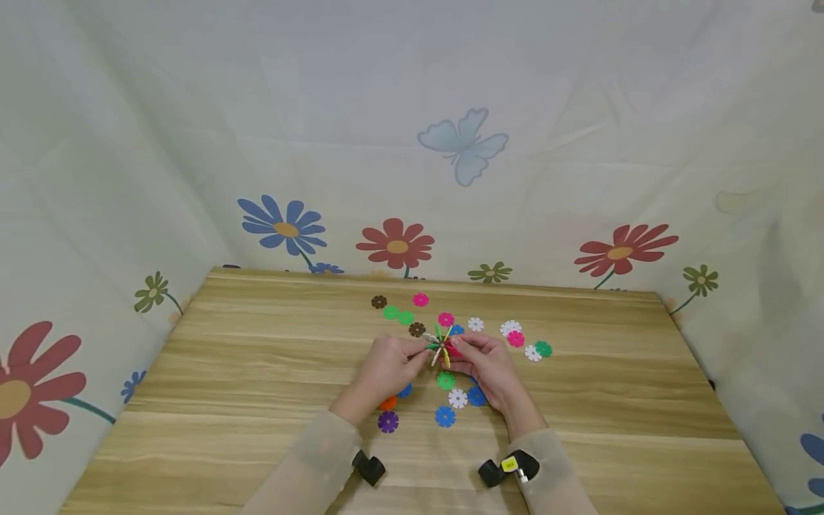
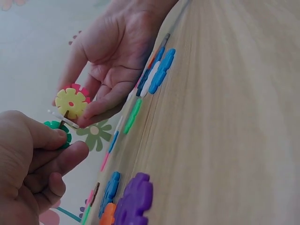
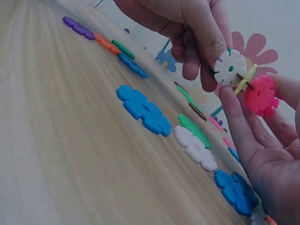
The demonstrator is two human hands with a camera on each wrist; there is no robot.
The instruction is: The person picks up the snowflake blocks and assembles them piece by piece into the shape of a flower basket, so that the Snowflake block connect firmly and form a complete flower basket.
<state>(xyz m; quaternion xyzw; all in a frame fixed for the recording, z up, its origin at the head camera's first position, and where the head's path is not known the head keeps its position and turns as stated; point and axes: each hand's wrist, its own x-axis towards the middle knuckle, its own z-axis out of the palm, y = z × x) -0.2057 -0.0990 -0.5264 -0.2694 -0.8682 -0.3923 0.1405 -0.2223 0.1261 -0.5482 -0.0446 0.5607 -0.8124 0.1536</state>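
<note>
Between my two hands is a small cluster of interlocking snowflake discs (image 1: 441, 344), joined by their slots and fanned round a brown one. My left hand (image 1: 388, 368) pinches a green disc (image 2: 65, 138) of the cluster between thumb and fingers. On the other side, my right hand (image 1: 494, 363) grips the cluster by a pink disc (image 3: 262, 96). A yellow disc (image 2: 69, 105) faces the left wrist view, and a white disc (image 3: 230, 67) faces the right wrist view. Fingers partly hide the joints. The cluster is held above the table.
Loose discs lie scattered on the wooden table (image 1: 225, 372). Nearest are a purple disc (image 1: 388, 422), an orange disc (image 1: 389, 403) and a blue disc (image 1: 445, 416). Behind the hands lie brown, green, pink and white ones. A flower-print cloth (image 1: 335, 157) hangs behind the table.
</note>
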